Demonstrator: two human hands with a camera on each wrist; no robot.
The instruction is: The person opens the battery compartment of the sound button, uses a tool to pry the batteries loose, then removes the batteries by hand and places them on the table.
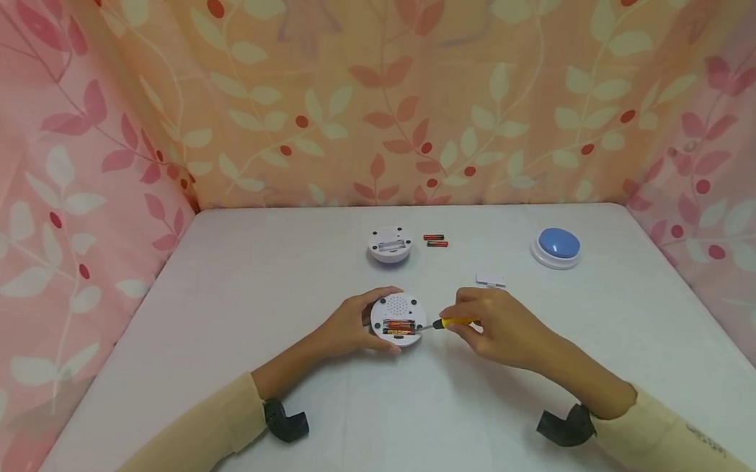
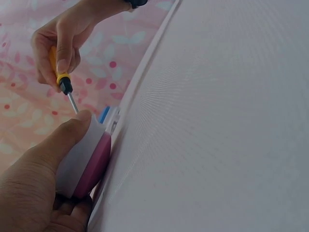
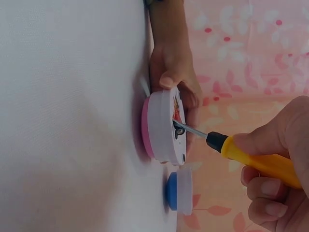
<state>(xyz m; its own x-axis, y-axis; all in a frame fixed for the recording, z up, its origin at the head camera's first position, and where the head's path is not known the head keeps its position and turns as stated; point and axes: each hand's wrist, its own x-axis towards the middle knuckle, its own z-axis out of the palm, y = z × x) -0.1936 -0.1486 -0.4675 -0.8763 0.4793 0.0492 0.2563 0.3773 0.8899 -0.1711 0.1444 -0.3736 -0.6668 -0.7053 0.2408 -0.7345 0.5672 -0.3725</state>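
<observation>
My left hand [image 1: 348, 326] grips the side of a round white push-button device [image 1: 400, 306], thumb at its near edge. It lies upside down, and its magenta button [image 2: 92, 166] faces the table. Two red-and-black batteries [image 1: 398, 327] sit in its uncovered compartment. My right hand [image 1: 502, 329] holds a screwdriver [image 1: 456, 321] by its yellow handle, with the index finger and thumb near the black collar. The metal shaft [image 3: 195, 132] slants into the compartment, its tip at the end of the batteries.
Behind stands a second upturned white device [image 1: 390, 245] with a bare battery compartment. Two loose batteries [image 1: 435, 240] lie beside it. A small white cover [image 1: 491, 280] rests beyond my right hand. At the back right is a blue-topped button [image 1: 559, 243]. Floral cloth [image 1: 387, 92] encloses the table.
</observation>
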